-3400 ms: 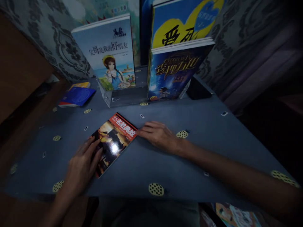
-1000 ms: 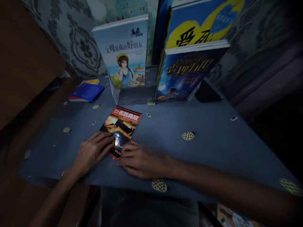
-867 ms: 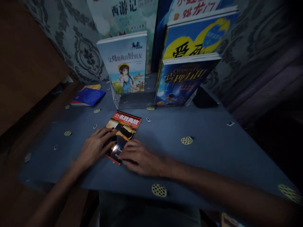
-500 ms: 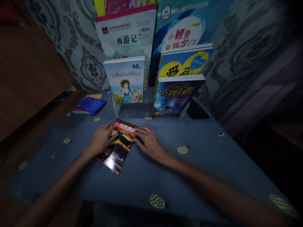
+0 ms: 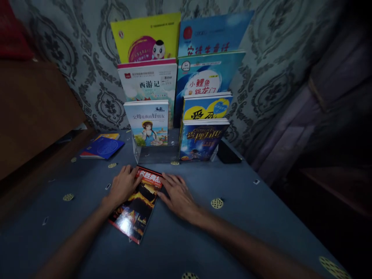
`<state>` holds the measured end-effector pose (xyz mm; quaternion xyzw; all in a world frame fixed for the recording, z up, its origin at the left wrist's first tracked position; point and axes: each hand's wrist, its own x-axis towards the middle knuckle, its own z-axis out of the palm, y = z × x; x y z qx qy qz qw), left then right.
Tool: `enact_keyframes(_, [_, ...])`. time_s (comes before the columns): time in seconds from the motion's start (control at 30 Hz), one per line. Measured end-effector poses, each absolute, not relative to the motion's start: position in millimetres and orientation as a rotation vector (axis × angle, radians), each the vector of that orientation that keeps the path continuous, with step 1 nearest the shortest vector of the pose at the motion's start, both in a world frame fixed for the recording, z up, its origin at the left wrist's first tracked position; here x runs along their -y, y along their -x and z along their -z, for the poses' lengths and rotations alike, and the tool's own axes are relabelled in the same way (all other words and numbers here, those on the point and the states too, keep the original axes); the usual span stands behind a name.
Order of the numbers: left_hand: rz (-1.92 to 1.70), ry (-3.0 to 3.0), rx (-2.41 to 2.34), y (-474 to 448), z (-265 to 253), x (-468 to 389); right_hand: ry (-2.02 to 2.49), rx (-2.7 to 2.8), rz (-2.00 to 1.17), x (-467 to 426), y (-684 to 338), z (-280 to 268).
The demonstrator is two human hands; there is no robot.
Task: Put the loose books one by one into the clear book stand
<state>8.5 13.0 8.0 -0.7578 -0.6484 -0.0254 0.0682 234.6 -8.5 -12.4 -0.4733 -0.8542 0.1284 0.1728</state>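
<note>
The red-and-black book [image 5: 142,201] lies flat on the desk [image 5: 261,232], left of the middle, its top edge toward the clear stand [image 5: 154,155] and turned a little to the right. The left hand [image 5: 123,188] is on its upper left corner and the right hand [image 5: 178,195] on its upper right corner, fingers half bent, tips touching the red title band; whether they grip the edges or only rest there I cannot tell. The book's bottom edge sticks out toward the near side, with plain cloth around it. A narrow strip of cloth separates its top edge from the stand's front edge, so the space ahead is tight. From the right hand the room is wider: cloth with a pineapple print [image 5: 217,203] runs on to the desk's right edge. The stand carries upright books in two columns near the desk's far edge, the girl-cover book [image 5: 151,128] and the dark blue book [image 5: 200,141] in front. Near the far left corner lie a blue booklet [image 5: 106,148] and a yellow booklet [image 5: 107,136], overlapping; a flat black object [image 5: 228,153] lies by the right edge, just beside the stand
</note>
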Motion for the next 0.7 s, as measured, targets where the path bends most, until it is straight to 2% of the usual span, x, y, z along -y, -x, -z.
enact_keyframes(0.43, [0.265,2.264,2.009,-8,13,-4,1.462,2.42,-0.559,4,-239,-3])
enact_keyframes(0.57, [0.612,2.325,2.064,3,27,-12,1.481,2.403,-0.542,6,-239,-1])
enact_keyframes(0.7, [1.184,2.358,2.293,18,35,-30,1.468,2.393,-0.537,7,-240,3])
